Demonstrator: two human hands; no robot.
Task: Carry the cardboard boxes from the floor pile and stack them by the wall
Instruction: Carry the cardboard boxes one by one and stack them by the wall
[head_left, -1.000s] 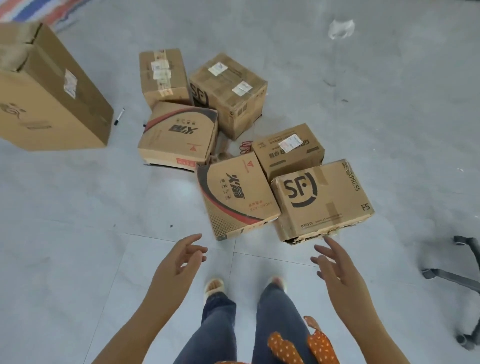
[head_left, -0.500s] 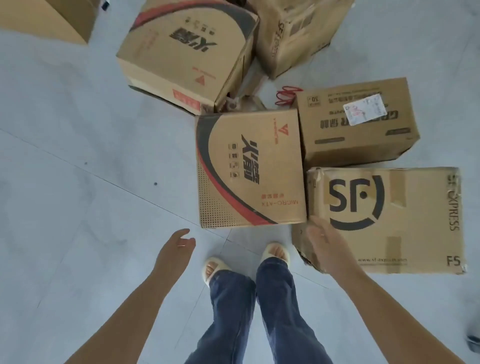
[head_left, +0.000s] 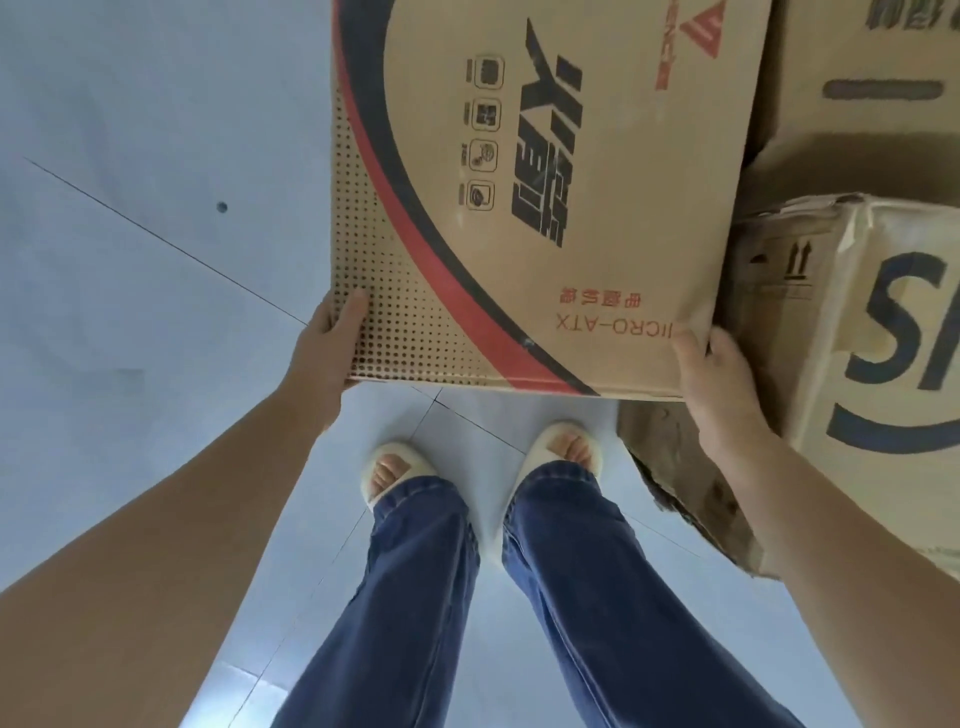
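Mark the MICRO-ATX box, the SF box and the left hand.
MICRO-ATX box (head_left: 545, 208): head view, middle of its printed top face.
SF box (head_left: 852, 364): head view, taped top face.
left hand (head_left: 327, 348): head view, back of hand.

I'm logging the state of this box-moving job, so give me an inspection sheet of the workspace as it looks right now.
Surface: pale grey tiled floor with thin joint lines and one small dark spot.
Job's things: MICRO-ATX box gripped at its two near corners; SF box close at its right, near bottom corner torn; a third box behind.
Clutter: nothing seen.
Grippers: left hand grips the near left corner, thumb on top; right hand grips the near right corner, thumb on top.
Cables: nothing seen.
Surroundings: person's jeans and pale sandals; no wall in view.
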